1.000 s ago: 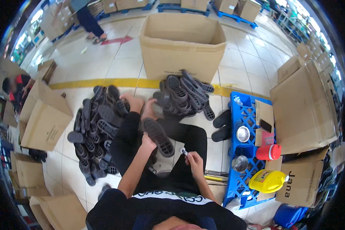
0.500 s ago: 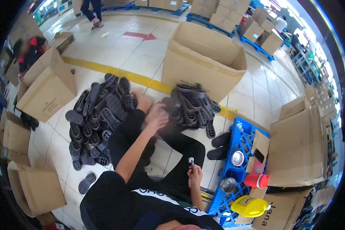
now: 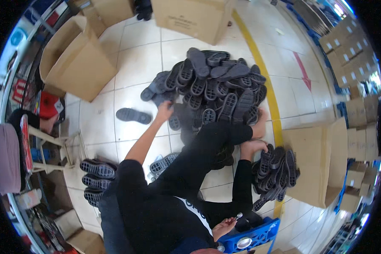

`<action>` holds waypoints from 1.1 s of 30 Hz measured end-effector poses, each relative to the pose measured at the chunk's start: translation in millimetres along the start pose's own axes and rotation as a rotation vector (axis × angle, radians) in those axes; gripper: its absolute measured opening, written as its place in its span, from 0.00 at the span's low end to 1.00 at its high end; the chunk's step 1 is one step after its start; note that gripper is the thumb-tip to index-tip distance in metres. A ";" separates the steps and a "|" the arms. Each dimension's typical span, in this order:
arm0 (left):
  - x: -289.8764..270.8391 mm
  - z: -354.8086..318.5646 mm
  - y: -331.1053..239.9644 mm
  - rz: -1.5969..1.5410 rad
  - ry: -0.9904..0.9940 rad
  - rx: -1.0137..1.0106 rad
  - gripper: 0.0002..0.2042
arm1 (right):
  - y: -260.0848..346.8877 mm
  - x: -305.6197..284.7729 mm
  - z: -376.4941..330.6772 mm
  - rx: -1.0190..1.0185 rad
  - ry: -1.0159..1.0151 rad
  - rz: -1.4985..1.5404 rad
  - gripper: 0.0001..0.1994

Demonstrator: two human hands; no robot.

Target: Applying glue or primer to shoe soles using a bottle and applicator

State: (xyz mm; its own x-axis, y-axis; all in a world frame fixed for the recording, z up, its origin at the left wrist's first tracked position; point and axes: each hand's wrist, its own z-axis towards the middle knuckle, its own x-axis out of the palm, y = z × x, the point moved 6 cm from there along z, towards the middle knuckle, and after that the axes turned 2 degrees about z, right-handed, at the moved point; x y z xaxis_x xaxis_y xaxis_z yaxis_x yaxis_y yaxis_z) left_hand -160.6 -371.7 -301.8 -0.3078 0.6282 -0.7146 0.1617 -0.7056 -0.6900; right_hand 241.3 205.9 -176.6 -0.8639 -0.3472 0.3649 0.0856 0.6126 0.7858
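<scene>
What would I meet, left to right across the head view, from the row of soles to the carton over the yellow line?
Row of soles, lone sole, left hand, right hand, white-tipped tool, small sole pile, carton. The large sole pile overlaps both hands' span, so I left it out.

The shoe soles [image 3: 228,106] look to be of matt rubber with rough, gridded surface, the floor tiles [image 3: 140,67] are smooth and glossy, the cartons [image 3: 190,19] are of dull cardboard, the pallet [image 3: 271,228] of plastic, and the bowl [image 3: 244,243] of shiny metal.
</scene>
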 end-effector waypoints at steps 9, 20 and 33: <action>50.1 -91.8 78.5 0.822 0.483 -0.511 0.34 | 10.4 -18.6 -0.8 -0.151 -0.089 -0.011 0.11; -4.0 -105.4 238.8 -0.162 0.542 -0.747 0.32 | -8.1 11.4 8.5 -0.008 0.029 0.099 0.11; -38.3 -153.5 -158.5 -1.161 0.787 -0.504 0.39 | 0.0 2.1 2.1 -0.015 -0.048 0.244 0.09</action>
State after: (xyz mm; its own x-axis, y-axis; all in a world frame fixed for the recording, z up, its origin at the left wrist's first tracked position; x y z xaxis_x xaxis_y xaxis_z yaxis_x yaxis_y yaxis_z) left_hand -30.5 -233.6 -182.8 0.0575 0.8732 0.4840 0.5365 0.3818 -0.7526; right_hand 238.5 206.6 -176.9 -0.8392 -0.1563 0.5209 0.3017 0.6632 0.6850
